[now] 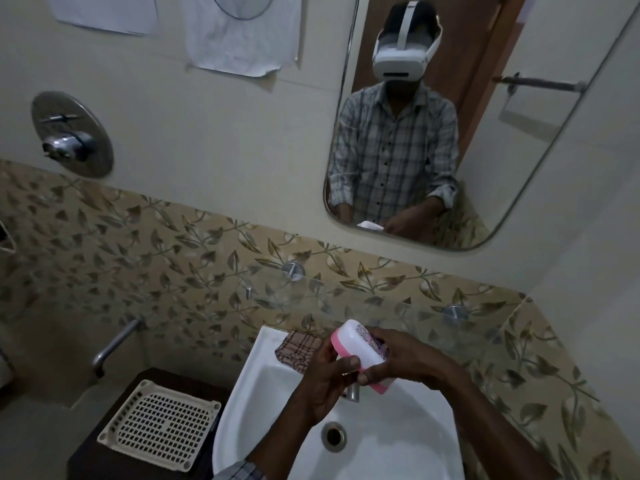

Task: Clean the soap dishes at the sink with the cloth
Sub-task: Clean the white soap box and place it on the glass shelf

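Both hands above white sink [263, 403], left hand [329, 372] and right hand [405, 358] clamped on pink-and-white soap dish [349, 344], checked cloth [296, 348] resting on sink rim behind, drain [334, 434] below.

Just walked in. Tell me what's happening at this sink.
A person stands at the white sink, holding a pink and white soap dish over the basin with both hands: left hand underneath, right hand gripping its far end. The checked cloth lies unused on the sink's back rim.
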`<action>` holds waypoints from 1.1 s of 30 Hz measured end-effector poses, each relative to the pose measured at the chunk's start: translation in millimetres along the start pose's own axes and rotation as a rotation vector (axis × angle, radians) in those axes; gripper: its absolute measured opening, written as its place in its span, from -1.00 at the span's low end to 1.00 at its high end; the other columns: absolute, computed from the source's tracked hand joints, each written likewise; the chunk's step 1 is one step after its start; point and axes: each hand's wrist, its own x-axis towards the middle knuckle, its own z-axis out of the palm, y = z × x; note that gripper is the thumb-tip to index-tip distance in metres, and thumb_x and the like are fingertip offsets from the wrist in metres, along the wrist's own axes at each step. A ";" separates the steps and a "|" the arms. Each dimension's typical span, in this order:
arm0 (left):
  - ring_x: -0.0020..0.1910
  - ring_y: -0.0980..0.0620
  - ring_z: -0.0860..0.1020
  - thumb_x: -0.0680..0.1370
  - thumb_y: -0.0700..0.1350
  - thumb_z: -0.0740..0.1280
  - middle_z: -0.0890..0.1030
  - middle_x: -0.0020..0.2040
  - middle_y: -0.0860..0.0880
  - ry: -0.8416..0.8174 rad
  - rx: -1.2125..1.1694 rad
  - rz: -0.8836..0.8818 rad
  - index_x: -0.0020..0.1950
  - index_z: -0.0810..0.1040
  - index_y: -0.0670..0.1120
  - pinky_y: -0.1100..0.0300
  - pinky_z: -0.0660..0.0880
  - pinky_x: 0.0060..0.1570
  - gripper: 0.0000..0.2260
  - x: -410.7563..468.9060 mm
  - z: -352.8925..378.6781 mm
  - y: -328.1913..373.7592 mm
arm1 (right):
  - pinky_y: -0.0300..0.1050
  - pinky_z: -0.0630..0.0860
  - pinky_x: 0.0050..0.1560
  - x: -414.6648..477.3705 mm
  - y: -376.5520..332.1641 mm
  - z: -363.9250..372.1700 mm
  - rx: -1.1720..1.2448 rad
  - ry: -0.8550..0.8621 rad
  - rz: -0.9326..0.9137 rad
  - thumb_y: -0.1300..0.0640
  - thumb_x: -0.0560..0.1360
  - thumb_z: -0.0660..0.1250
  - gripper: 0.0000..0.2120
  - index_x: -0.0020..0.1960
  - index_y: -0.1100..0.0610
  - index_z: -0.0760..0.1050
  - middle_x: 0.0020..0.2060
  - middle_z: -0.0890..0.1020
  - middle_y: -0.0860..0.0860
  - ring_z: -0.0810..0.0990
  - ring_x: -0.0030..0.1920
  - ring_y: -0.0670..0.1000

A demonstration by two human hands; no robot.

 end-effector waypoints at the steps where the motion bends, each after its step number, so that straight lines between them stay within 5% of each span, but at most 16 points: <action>1: 0.34 -0.38 0.47 0.47 -0.30 0.46 0.50 0.36 -0.35 -0.008 -0.013 -0.008 0.46 0.39 -0.17 -0.22 0.53 0.20 -0.42 0.3 0.6 0.8 | -0.23 0.63 -0.02 -1.1 -0.4 -1.6 -0.002 -0.003 0.000 -0.11 0.11 0.65 -0.43 0.01 -0.42 0.49 -0.04 0.66 -0.26 0.63 -0.04 -0.20; 5: 0.31 -0.34 0.51 0.50 -0.32 0.42 0.52 0.34 -0.36 -0.028 -0.089 -0.040 0.43 0.43 -0.20 -0.12 0.56 0.14 -0.50 1.9 7.9 5.3 | -0.18 0.61 0.00 -2.6 -2.9 -4.6 -0.089 0.008 0.007 -0.10 0.15 0.63 -0.42 0.11 -0.27 0.48 0.01 0.64 -0.16 0.60 -0.02 -0.14; 9: 0.25 -0.28 0.57 0.57 0.03 0.33 0.56 0.30 -0.35 0.043 -0.171 -0.144 0.33 0.52 -0.29 -0.16 0.58 0.14 -0.53 6.0 17.6 9.8 | -0.14 0.49 0.10 -4.3 -0.1 -2.3 -0.388 0.083 0.019 -0.17 0.17 0.59 -0.08 0.43 0.02 0.31 0.22 0.53 -0.02 0.52 0.16 0.04; 12: 0.12 -0.25 0.65 0.51 -0.05 0.36 0.64 0.18 -0.33 0.194 -0.028 -0.212 0.29 0.52 -0.33 -0.14 0.63 0.03 -0.54 12.8 18.3 18.7 | -0.22 0.37 0.11 -13.1 7.4 2.7 -0.322 0.125 0.022 -0.22 0.12 0.58 0.11 0.54 -0.07 0.14 0.27 0.42 -0.08 0.43 0.30 0.00; 15: 0.00 -0.26 0.67 0.55 -0.20 0.32 0.65 0.13 -0.38 0.277 0.001 -0.201 0.25 0.53 -0.37 -0.05 0.63 -0.12 -0.66 19.6 21.6 31.6 | -0.09 0.63 0.04 -25.7 20.1 15.1 0.261 0.359 -0.016 -0.23 0.10 0.61 -0.20 0.30 -0.17 0.46 0.10 0.63 -0.20 0.63 0.12 -0.08; 17: 0.03 -0.26 0.62 0.57 -0.21 0.29 0.60 0.20 -0.40 0.326 0.006 -0.189 0.25 0.53 -0.35 0.00 0.59 -0.12 -0.69 22.4 28.8 38.8 | 0.01 0.67 -0.16 -30.4 28.6 23.7 0.719 0.524 0.107 -0.30 0.21 0.54 -0.40 0.10 0.04 0.61 -0.08 0.74 0.01 0.73 -0.07 0.05; 20: 0.03 -0.27 0.61 0.57 -0.21 0.30 0.60 0.19 -0.41 0.372 0.042 -0.183 0.21 0.55 -0.34 0.02 0.58 -0.17 -0.73 27.7 39.1 41.6 | -0.01 0.65 -0.27 -29.9 31.3 30.8 1.056 0.508 0.225 -0.15 0.42 0.47 -0.59 -0.01 0.20 0.65 -0.21 0.75 0.16 0.74 -0.25 0.17; 24: 0.02 -0.27 0.61 0.53 -0.18 0.35 0.64 0.12 -0.36 0.430 0.120 -0.230 0.22 0.56 -0.31 0.01 0.59 -0.17 -0.69 35.3 43.1 37.3 | -0.02 0.63 -0.33 -23.9 25.7 26.1 1.151 0.632 0.243 0.08 0.40 0.54 -0.69 -0.07 0.34 0.63 -0.32 0.71 0.18 0.70 -0.38 0.14; 28: -0.21 -0.24 0.67 0.44 -0.28 0.47 0.68 -0.08 -0.34 0.525 0.288 -0.221 0.09 0.60 -0.35 0.00 0.64 -0.34 -0.74 37.9 34.4 39.2 | 0.00 0.62 -0.37 -23.5 30.2 23.1 1.103 0.669 0.263 0.16 0.39 0.55 -0.73 -0.11 0.37 0.61 -0.34 0.67 0.21 0.66 -0.46 0.12; 33: -0.31 -0.26 0.70 0.32 -0.27 0.59 0.70 -0.28 -0.30 0.568 0.444 -0.149 -0.10 0.65 -0.37 -0.22 0.66 -0.26 -0.75 38.3 26.4 41.9 | 0.07 0.66 -0.32 -14.2 34.9 24.3 0.957 0.679 0.250 0.10 0.43 0.52 -0.68 -0.02 0.35 0.57 -0.16 0.66 0.24 0.69 -0.26 0.18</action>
